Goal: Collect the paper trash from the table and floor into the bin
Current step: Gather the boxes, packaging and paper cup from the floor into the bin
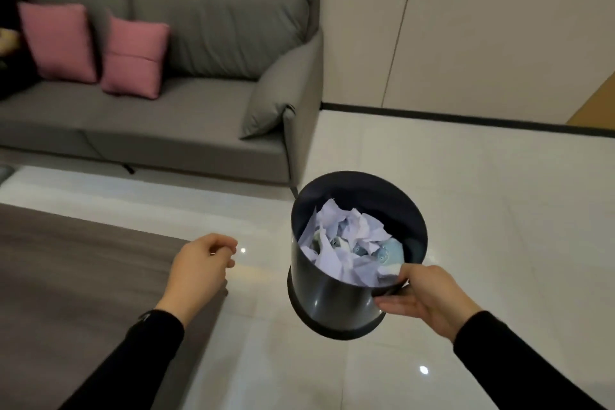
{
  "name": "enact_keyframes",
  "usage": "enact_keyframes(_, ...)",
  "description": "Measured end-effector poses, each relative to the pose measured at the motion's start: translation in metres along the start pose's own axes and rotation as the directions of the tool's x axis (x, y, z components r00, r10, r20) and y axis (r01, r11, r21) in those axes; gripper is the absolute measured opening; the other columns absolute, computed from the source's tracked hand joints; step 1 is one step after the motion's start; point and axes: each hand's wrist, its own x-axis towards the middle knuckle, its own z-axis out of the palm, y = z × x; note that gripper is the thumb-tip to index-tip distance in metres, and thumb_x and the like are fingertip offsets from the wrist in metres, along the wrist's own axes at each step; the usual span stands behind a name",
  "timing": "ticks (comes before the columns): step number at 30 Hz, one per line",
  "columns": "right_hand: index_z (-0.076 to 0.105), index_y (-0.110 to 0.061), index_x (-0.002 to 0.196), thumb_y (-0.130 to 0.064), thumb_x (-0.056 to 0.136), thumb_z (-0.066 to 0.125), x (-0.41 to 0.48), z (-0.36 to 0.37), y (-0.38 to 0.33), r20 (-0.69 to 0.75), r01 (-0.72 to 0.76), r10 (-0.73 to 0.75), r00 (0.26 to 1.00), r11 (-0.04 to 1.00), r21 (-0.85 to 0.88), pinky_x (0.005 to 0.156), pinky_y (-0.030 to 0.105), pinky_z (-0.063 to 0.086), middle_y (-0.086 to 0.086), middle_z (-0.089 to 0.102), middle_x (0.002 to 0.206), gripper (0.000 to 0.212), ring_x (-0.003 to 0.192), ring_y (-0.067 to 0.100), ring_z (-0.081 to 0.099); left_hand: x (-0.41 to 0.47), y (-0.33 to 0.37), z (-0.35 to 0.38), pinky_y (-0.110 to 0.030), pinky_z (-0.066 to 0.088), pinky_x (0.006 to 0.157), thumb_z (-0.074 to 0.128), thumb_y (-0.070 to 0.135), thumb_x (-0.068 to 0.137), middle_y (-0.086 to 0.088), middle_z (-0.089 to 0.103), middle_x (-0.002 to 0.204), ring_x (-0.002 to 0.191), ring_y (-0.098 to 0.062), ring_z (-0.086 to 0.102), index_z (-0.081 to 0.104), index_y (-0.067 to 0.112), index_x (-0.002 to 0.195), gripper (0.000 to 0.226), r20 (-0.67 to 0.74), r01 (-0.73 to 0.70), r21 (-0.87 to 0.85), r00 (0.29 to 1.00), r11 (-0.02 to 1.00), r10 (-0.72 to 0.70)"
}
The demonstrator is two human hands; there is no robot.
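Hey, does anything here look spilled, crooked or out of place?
Only the bin is askew: the right hand grips its rim and holds it tilted, not upright. The crumpled paper sits inside it, and no paper shows on the floor in view.

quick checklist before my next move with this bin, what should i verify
1. Grip on the bin: ok. The right hand holds its rim, thumb inside and fingers under the outer wall.
2. Bin upright: not ok. It is tilted, with its opening leaning toward the camera.
3. Load contained: ok. The crumpled paper lies below the rim and nothing hangs over it.
4. Left hand free: ok. It holds nothing and its fingers are loosely curled.
5. Floor free of paper: ok for the tiles in view, cannot tell beyond.
6. Table free of paper: cannot tell, only part of it shows.
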Motion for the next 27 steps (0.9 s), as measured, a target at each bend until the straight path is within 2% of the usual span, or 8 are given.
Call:
enact_keyframes(4, 0.051, 0.015, 0.113, 0.008, 0.084, 0.044, -0.067, 0.025, -0.075, 0.055, 0.09, -0.087, 0.995, 0.995, -0.044, 0.042, 0.03, 0.057, 0.024, 0.06, 0.082, 0.031, 0.043, 0.031, 0.067, -0.03, 0.059, -0.056, -0.035, 0.051, 0.075, 0.047, 0.004, 0.088, -0.009, 0.069, 0.092, 0.072, -0.018, 0.064, 0.062, 0.024, 0.076, 0.027, -0.059, -0.044, -0.027, 0.997, 0.999, 0.043)
enact_keyframes(7, 0.051, 0.01, 0.114, 0.007, 0.085, 0.04, -0.091, 0.045, -0.118, 0.116, 0.139, -0.128, 0.985, 0.986, -0.095, 0.043, 0.032, 0.057, 0.021, 0.059, 0.085, 0.031, 0.043, 0.032, 0.067, -0.037, 0.077, -0.096, -0.038, 0.052, 0.077, 0.046, 0.005, 0.089, -0.007, 0.069, 0.092, 0.074, -0.02, 0.065, 0.06, 0.026, 0.076, 0.028, -0.138, -0.052, -0.047, 0.989, 0.998, 0.045)
enact_keyframes(11, 0.052, 0.008, 0.107, 0.008, 0.086, 0.037, -0.096, 0.076, -0.16, 0.169, 0.207, -0.182, 0.969, 0.968, -0.144, 0.047, 0.035, 0.059, 0.019, 0.057, 0.081, 0.026, 0.041, 0.031, 0.066, -0.035, 0.081, -0.139, -0.039, 0.053, 0.081, 0.048, 0.006, 0.088, -0.007, 0.07, 0.091, 0.076, -0.018, 0.065, 0.063, 0.022, 0.082, 0.023, -0.26, -0.043, -0.072, 0.965, 0.996, 0.023)
enact_keyframes(15, 0.052, 0.006, 0.114, 0.007, 0.086, 0.038, -0.079, 0.121, -0.195, 0.229, 0.228, -0.182, 0.956, 0.954, -0.194, 0.044, 0.032, 0.058, 0.02, 0.057, 0.089, 0.031, 0.042, 0.031, 0.067, -0.02, 0.066, -0.174, -0.038, 0.052, 0.085, 0.052, 0.012, 0.086, 0.007, 0.07, 0.088, 0.089, -0.013, 0.065, 0.064, 0.032, 0.079, 0.024, -0.336, 0.002, -0.029, 0.942, 1.0, -0.012)
enact_keyframes(18, 0.051, 0.005, 0.119, 0.006, 0.087, 0.04, -0.048, 0.157, -0.219, 0.25, 0.236, -0.176, 0.952, 0.943, -0.233, 0.043, 0.032, 0.058, 0.021, 0.057, 0.095, 0.034, 0.041, 0.031, 0.066, 0.005, 0.042, -0.199, -0.041, 0.051, 0.088, 0.054, 0.013, 0.085, 0.004, 0.07, 0.089, 0.091, -0.017, 0.063, 0.064, 0.035, 0.077, 0.025, -0.382, 0.076, -0.008, 0.921, 0.997, -0.073)
enact_keyframes(21, 0.049, 0.007, 0.124, 0.006, 0.086, 0.041, -0.012, 0.202, -0.237, 0.281, 0.23, -0.145, 0.949, 0.926, -0.299, 0.042, 0.032, 0.057, 0.025, 0.055, 0.109, 0.039, 0.043, 0.033, 0.067, 0.046, 0.014, -0.221, -0.046, 0.051, 0.088, 0.055, 0.013, 0.08, -0.002, 0.071, 0.085, 0.09, -0.026, 0.065, 0.063, 0.033, 0.07, 0.024, -0.468, 0.159, -0.105, 0.863, 0.982, -0.189)
enact_keyframes(23, 0.049, 0.008, 0.123, 0.007, 0.085, 0.04, 0.011, 0.237, -0.252, 0.294, 0.219, -0.121, 0.948, 0.919, -0.327, 0.041, 0.031, 0.057, 0.025, 0.058, 0.101, 0.039, 0.044, 0.033, 0.067, 0.079, 0.0, -0.229, -0.046, 0.051, 0.087, 0.055, 0.007, 0.08, -0.002, 0.069, 0.078, 0.092, -0.031, 0.066, 0.063, 0.031, 0.066, 0.028, -0.467, 0.212, -0.176, 0.842, 0.961, -0.271)
enact_keyframes(27, 0.051, 0.01, 0.113, 0.008, 0.085, 0.041, 0.04, 0.31, -0.284, 0.336, 0.193, -0.051, 0.941, 0.894, -0.404, 0.037, 0.031, 0.055, 0.023, 0.058, 0.084, 0.029, 0.038, 0.031, 0.065, 0.13, -0.001, -0.254, -0.043, 0.052, 0.087, 0.056, 0.009, 0.078, -0.005, 0.07, 0.081, 0.091, -0.029, 0.066, 0.064, 0.031, 0.063, 0.027, -0.49, 0.214, -0.237, 0.816, 0.948, -0.307)
